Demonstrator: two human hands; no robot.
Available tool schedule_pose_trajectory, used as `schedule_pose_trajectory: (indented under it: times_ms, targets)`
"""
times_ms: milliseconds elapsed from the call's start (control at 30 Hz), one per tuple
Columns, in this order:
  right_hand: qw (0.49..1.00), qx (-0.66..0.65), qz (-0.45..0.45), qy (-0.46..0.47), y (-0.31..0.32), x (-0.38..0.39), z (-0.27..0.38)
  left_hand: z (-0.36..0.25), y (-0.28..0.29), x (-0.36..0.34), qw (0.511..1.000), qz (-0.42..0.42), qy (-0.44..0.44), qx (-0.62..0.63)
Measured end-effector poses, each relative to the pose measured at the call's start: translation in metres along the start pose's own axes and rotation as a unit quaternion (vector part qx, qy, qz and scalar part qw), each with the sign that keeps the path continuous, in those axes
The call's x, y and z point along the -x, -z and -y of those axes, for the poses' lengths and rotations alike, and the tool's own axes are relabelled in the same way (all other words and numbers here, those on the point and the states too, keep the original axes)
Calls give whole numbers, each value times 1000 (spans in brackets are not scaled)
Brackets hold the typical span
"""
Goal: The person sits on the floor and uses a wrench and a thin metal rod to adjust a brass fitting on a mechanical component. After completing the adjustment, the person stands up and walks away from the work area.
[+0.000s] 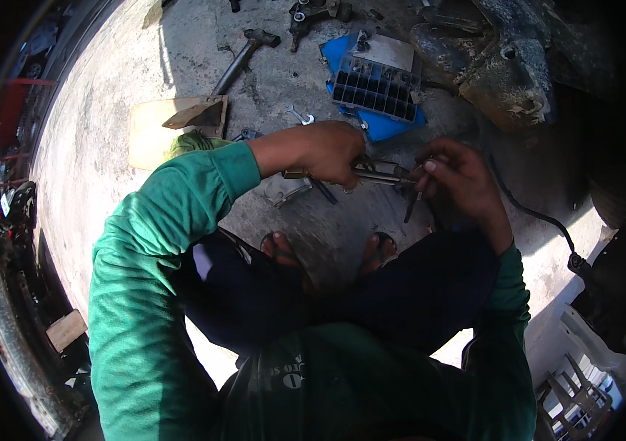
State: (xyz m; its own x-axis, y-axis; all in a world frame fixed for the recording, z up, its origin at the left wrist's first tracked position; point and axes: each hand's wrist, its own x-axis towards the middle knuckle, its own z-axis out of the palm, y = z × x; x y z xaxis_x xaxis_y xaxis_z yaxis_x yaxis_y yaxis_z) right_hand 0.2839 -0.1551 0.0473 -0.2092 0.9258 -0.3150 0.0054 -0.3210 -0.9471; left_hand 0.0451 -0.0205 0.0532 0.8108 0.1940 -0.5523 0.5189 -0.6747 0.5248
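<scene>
My left hand is closed over a metal hand tool with slim parallel bars, held crosswise above the ground in front of my knees. The tool's exact kind is hard to tell because my fingers cover its middle. At its right end, my right hand has its fingers pinched together on a small thin piece that I cannot make out. A dark narrow strip hangs just below those fingertips. Beyond my left hand lies an open-end wrench on the concrete.
A compartment box of small dark parts sits on a blue case. A hammer, a wooden board and a green cloth lie at left. Worn metal fills the far right. A black cable runs at right.
</scene>
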Motion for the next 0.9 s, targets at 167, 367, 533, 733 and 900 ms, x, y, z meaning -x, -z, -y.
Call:
schedule_pose_trajectory:
  times_ms: [167,367,533,733,900]
  targets:
    - [976,165,48,133,-15,-37,16,-15,37,60,987,-85,-56,-126]
    - [998,63,-12,-13,-65,-67,51,-5,64,96,976,-167,-49,-130]
    - [998,15,-52,-24,-83,-74,67,13,77,152,846,-532,28,-32]
    - [994,-31,-107,8,-103,-85,67,50,-1,149,568,-482,35,667]
    - [986,29,-106,128,-121,-86,81,6,22,107,524,-490,-71,693]
